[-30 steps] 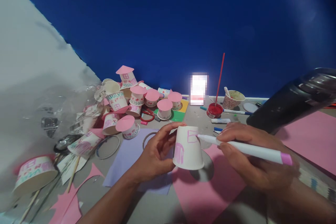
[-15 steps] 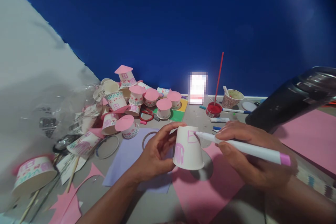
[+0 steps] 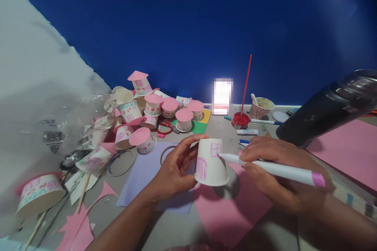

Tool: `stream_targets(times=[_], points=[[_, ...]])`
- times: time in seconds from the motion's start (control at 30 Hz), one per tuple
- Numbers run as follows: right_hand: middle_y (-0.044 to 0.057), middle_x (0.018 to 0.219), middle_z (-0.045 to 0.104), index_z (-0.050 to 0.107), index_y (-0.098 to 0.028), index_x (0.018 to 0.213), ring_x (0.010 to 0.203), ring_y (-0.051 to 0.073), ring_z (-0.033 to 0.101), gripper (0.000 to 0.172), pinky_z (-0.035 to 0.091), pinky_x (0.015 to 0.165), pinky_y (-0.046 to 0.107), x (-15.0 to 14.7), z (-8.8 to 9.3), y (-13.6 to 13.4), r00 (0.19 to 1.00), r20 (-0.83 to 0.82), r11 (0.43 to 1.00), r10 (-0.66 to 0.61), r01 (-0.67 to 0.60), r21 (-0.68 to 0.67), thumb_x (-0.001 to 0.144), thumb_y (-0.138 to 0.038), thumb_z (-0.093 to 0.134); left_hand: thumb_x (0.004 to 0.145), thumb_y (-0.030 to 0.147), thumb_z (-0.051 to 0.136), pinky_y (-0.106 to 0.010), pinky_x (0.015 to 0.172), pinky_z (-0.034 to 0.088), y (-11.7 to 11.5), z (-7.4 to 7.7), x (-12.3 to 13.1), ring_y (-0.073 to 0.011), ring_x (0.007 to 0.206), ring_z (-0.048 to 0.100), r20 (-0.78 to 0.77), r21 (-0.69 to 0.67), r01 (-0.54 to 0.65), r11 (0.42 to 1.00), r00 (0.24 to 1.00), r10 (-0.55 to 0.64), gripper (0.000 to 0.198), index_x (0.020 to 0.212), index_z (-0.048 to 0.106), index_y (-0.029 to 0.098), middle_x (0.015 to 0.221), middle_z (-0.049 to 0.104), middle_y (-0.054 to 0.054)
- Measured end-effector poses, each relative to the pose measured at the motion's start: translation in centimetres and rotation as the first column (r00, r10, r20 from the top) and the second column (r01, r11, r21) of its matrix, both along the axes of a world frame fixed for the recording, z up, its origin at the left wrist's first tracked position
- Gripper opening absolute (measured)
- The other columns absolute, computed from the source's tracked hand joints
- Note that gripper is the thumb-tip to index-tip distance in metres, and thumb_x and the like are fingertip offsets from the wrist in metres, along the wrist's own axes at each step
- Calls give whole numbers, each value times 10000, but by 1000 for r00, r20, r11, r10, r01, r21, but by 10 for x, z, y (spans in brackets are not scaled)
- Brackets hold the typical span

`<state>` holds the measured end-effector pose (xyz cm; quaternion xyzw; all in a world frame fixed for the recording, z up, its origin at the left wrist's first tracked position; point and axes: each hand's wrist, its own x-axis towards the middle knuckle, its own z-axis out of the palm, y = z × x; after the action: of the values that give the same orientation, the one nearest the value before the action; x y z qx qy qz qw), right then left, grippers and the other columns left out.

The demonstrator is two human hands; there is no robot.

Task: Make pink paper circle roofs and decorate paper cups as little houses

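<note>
My left hand [image 3: 176, 170] grips a white paper cup [image 3: 211, 170] from its left side, the cup upside down with its wide rim at the bottom. On its side are a purple-pink arched door and a window with crossing bars. My right hand [image 3: 275, 172] is closed round a white marker [image 3: 282, 170] with a pink end. The marker's tip touches the cup at the lower edge of the drawn window. Pink paper [image 3: 235, 215] and lilac paper [image 3: 138, 182] lie on the table beneath.
Several decorated cups with pink paper roofs [image 3: 140, 136] crowd the left, with a tape ring [image 3: 120, 162] and pink scraps [image 3: 77, 229]. Behind stand a red paint pot [image 3: 240, 120] and a patterned cup [image 3: 260, 110]. A dark cylindrical object [image 3: 326, 106] leans in at right.
The marker tip has moved from the window's upper right down to its lower edge. The window now has its right side and crossing bars drawn.
</note>
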<state>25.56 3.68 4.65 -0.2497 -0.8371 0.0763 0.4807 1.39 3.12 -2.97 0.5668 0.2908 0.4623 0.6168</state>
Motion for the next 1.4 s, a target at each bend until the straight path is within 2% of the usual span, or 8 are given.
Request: stream_targets(times=[0.53, 0.7, 0.83, 0.9, 1.07, 1.2, 1.3, 1.4], points=[[21, 698, 741, 651, -219, 931, 605, 176, 710, 167, 573, 556, 303, 4, -6, -1, 1000, -4, 1000, 21, -21, -8, 885, -82, 567, 772, 116, 815, -363, 1131, 460, 1, -3, 0, -307, 1428, 505, 21, -3, 1, 1000, 1000, -1, 711, 1402, 568, 335, 1548, 511, -92], [23, 791, 762, 677, -220, 1089, 709, 178, 741, 256, 604, 662, 311, 9, -11, 0, 984, -120, 988, -133, 142, 65, 899, -64, 605, 740, 172, 859, -339, 1064, 508, 4, -6, 0, -309, 1381, 543, 26, 4, -9, 1000, 1000, 9, 741, 1402, 564, 323, 1536, 518, -96], [36, 942, 778, 649, -214, 1191, 802, 169, 741, 260, 598, 736, 306, 11, -15, 11, 988, -44, 988, -151, 149, -41, 937, -158, 657, 741, 224, 865, -371, 1105, 484, 6, -8, 0, -325, 1409, 511, -11, 32, -42, 999, 999, 43, 738, 1402, 550, 314, 1517, 535, -95], [75, 1087, 766, 623, -203, 1247, 908, 210, 728, 409, 597, 813, 360, 12, -19, 19, 990, 64, 983, -122, 129, -129, 884, -321, 768, 779, 230, 833, -403, 1152, 447, 5, -4, 1, -319, 1426, 490, -95, 67, -64, 996, 993, 70, 716, 1418, 522, 319, 1512, 531, -91], [152, 1231, 694, 530, -150, 1420, 1104, 298, 615, 972, 557, 902, 429, 15, -20, 26, 958, 287, 969, 11, 60, -239, 641, -587, 914, 824, 136, 698, -460, 1172, 432, 2, 20, 6, -313, 1423, 474, -522, 316, -27, 949, 830, 197, 727, 1467, 461, 377, 1530, 474, -70], [129, 1312, 658, 487, -170, 1462, 1161, 274, 566, 939, 493, 997, 419, 20, -12, 26, 937, 325, 954, 124, -23, -297, 701, -547, 888, 810, 210, 706, -506, 1045, 539, 4, 30, 7, -344, 1272, 606, -643, 519, 33, 854, 674, 365, 817, 1524, 369, 419, 1473, 548, -75], [116, 1267, 675, 493, -184, 1455, 1112, 268, 573, 914, 487, 961, 409, 23, -9, 30, 934, 334, 956, 130, -29, -290, 712, -562, 871, 789, 369, 776, -568, 1040, 532, 6, 28, 10, -398, 1251, 618, -616, 591, 1, 807, 647, 450, 854, 1538, 367, 403, 1485, 557, -91], [103, 1231, 693, 500, -198, 1450, 1084, 262, 589, 884, 471, 983, 419, 25, -9, 35, 949, 290, 963, 123, -43, -267, 729, -567, 855, 753, 477, 800, -629, 1139, 424, 8, 29, 20, -439, 1343, 539, -523, 572, -165, 803, 682, 512, 830, 1498, 446, 385, 1516, 535, -84]])
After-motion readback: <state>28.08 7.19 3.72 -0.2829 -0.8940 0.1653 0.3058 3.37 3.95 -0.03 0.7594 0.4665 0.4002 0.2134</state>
